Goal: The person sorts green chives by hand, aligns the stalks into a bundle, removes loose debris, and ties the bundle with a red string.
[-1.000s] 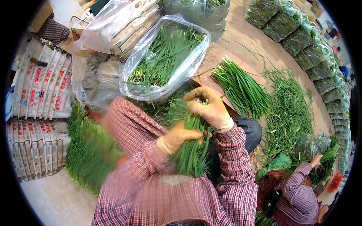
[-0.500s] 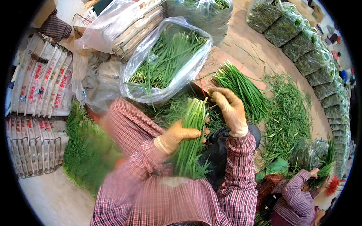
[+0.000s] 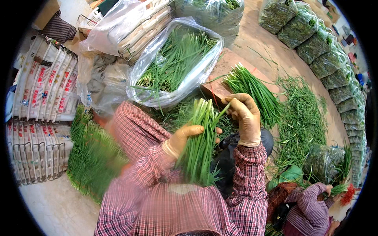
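Tan-gloved, gripping a bunch of chives (image 3: pixel 197 147) with the left hand (image 3: pixel 181 139) at the centre of the frame, with pale cut ends uppermost and green leaves hanging toward the lower edge. Pinching the pale end of a single stalk (image 3: pixel 223 113) with the right hand (image 3: pixel 246 120), just right of centre. A second ago, busy with that hand right over the cut ends; half a second ago, poised with it just beside them; now shifted slightly lower and farther right, with the stalk splayed out from the rest. Meaning for the work, as a judgement: one stalk singled out while keeping the others gathered. Wrapped firmly around the middle of the bunch with the left fingers, thumb across the front and fingertips showing at its right edge. Closed on the stalk only at its upper end with the right fingers; slanting from there down and left into the bunch, too mingled below to tell whether fully loose. Just beyond the right hand, toward the upper right of the frame: another bunch (image 3: pixel 254 92) on a low brown surface (image 3: pixel 225 59), apart from the one held.
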The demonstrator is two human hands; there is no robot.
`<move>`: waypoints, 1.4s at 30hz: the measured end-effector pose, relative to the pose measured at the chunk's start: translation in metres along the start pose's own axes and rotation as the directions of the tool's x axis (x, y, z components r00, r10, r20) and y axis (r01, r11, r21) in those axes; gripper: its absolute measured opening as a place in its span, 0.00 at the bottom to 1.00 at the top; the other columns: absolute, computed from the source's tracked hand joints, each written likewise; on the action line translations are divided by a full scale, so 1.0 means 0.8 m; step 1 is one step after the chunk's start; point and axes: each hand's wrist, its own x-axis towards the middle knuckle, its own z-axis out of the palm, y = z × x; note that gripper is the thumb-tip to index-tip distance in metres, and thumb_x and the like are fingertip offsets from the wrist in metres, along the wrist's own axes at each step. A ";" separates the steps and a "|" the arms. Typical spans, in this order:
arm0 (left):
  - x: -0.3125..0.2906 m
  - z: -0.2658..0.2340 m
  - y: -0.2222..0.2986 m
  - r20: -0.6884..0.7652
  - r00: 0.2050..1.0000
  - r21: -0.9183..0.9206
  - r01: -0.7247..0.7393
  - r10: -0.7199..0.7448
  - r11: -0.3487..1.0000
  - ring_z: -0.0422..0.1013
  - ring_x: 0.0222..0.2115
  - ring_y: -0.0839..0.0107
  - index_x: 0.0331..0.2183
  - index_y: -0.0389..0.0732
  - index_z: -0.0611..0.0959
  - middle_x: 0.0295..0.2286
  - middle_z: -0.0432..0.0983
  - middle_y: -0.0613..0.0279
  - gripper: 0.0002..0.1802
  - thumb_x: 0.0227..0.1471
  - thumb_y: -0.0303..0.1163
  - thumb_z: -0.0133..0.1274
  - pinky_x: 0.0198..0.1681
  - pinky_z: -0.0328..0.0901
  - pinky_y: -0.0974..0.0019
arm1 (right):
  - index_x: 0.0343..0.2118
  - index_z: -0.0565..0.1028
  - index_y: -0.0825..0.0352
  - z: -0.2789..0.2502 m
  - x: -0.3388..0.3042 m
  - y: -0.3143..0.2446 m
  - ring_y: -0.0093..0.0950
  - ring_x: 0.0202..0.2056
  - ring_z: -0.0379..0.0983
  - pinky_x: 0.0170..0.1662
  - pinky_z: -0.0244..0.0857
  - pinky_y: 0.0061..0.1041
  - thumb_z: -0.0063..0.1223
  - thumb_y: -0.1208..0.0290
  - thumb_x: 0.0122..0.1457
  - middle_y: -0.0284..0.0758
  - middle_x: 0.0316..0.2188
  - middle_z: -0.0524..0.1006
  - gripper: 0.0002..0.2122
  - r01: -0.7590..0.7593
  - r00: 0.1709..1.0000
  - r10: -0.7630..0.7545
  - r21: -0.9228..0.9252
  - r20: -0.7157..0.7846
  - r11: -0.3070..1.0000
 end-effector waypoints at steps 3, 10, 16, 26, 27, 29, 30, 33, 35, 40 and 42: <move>0.003 -0.001 0.000 0.020 0.999 0.058 -0.026 0.025 0.998 0.76 0.48 0.53 0.62 0.39 0.66 0.50 0.75 0.47 0.34 0.56 0.33 0.56 0.40 0.78 0.38 | 0.42 0.78 0.66 -0.011 -0.001 -0.006 0.13 0.27 0.69 0.29 0.62 0.14 0.53 0.66 0.64 0.31 0.33 0.82 0.10 -0.042 0.995 0.035 0.080 0.091 0.996; 0.006 0.014 -0.003 -0.147 0.975 0.378 -0.103 0.169 0.920 0.78 0.43 0.62 0.58 0.38 0.71 0.40 0.81 0.56 0.31 0.53 0.29 0.61 0.42 0.77 0.52 | 0.46 0.76 0.67 0.016 -0.016 -0.010 0.17 0.31 0.74 0.34 0.68 0.19 0.60 0.69 0.61 0.28 0.35 0.79 0.12 -0.150 0.975 0.175 -0.176 0.138 0.973; 0.012 0.010 -0.012 -0.153 0.932 0.554 -0.194 0.328 0.810 0.77 0.41 0.69 0.56 0.39 0.74 0.43 0.80 0.61 0.32 0.51 0.33 0.67 0.49 0.71 0.64 | 0.45 0.74 0.69 0.028 -0.018 0.006 0.18 0.31 0.73 0.34 0.66 0.17 0.63 0.75 0.58 0.30 0.33 0.78 0.13 -0.102 0.994 0.110 -0.269 0.015 0.958; 0.007 0.009 -0.006 -0.190 0.949 0.375 -0.166 0.251 0.912 0.77 0.39 0.70 0.55 0.39 0.75 0.42 0.80 0.62 0.29 0.54 0.33 0.65 0.44 0.74 0.64 | 0.43 0.74 0.68 0.009 -0.005 0.012 0.17 0.26 0.72 0.27 0.65 0.18 0.61 0.72 0.59 0.29 0.29 0.77 0.12 -0.240 0.945 0.271 -0.176 0.182 0.955; 0.008 0.009 -0.006 -0.203 0.944 0.401 -0.163 0.261 0.902 0.77 0.39 0.70 0.55 0.39 0.75 0.41 0.80 0.63 0.28 0.54 0.33 0.64 0.44 0.74 0.64 | 0.43 0.75 0.68 0.009 -0.004 0.010 0.17 0.26 0.72 0.27 0.65 0.18 0.61 0.72 0.59 0.29 0.29 0.77 0.11 -0.258 0.939 0.291 -0.189 0.181 0.948; 0.012 0.009 -0.006 -0.211 0.935 0.443 -0.167 0.284 0.881 0.77 0.38 0.70 0.55 0.39 0.75 0.41 0.80 0.63 0.28 0.54 0.32 0.64 0.43 0.74 0.65 | 0.41 0.75 0.68 0.014 -0.004 0.012 0.17 0.27 0.72 0.29 0.66 0.18 0.61 0.71 0.59 0.28 0.30 0.78 0.10 -0.207 0.953 0.245 -0.205 0.179 0.956; 0.013 0.008 -0.007 -0.208 0.931 0.463 -0.175 0.299 0.869 0.77 0.38 0.71 0.55 0.39 0.75 0.41 0.80 0.63 0.28 0.54 0.32 0.65 0.43 0.74 0.65 | 0.40 0.76 0.68 0.016 -0.005 0.014 0.17 0.27 0.72 0.30 0.66 0.18 0.61 0.71 0.58 0.28 0.30 0.78 0.10 -0.181 0.959 0.220 -0.211 0.180 0.961; 0.010 0.012 -0.006 -0.203 0.935 0.395 -0.195 0.292 0.898 0.77 0.38 0.71 0.55 0.39 0.75 0.41 0.80 0.63 0.28 0.53 0.31 0.64 0.43 0.74 0.65 | 0.38 0.77 0.67 0.015 -0.004 0.011 0.17 0.29 0.73 0.33 0.67 0.18 0.62 0.71 0.58 0.28 0.31 0.78 0.09 -0.208 0.962 0.235 -0.188 0.139 0.960; 0.007 0.011 -0.004 -0.195 0.942 0.340 -0.196 0.272 0.920 0.77 0.38 0.71 0.55 0.39 0.75 0.41 0.79 0.62 0.28 0.53 0.30 0.64 0.43 0.74 0.64 | 0.38 0.77 0.67 0.010 -0.001 0.009 0.17 0.30 0.73 0.35 0.67 0.18 0.62 0.70 0.58 0.28 0.31 0.79 0.09 -0.207 0.961 0.235 -0.182 0.148 0.961; 0.008 0.011 0.000 -0.171 0.953 0.273 -0.199 0.251 0.941 0.77 0.39 0.70 0.55 0.37 0.74 0.42 0.79 0.62 0.26 0.54 0.26 0.60 0.44 0.73 0.64 | 0.37 0.77 0.67 0.000 0.001 0.008 0.18 0.30 0.73 0.36 0.67 0.18 0.62 0.67 0.58 0.28 0.31 0.79 0.10 -0.226 0.947 0.274 -0.256 0.170 0.940; 0.007 0.008 0.000 -0.177 0.956 0.308 -0.173 0.235 0.936 0.77 0.39 0.70 0.55 0.37 0.74 0.42 0.78 0.61 0.27 0.54 0.26 0.59 0.44 0.73 0.64 | 0.37 0.77 0.67 0.004 0.000 0.005 0.17 0.30 0.73 0.35 0.67 0.18 0.62 0.68 0.58 0.28 0.31 0.79 0.09 -0.227 0.947 0.277 -0.270 0.163 0.936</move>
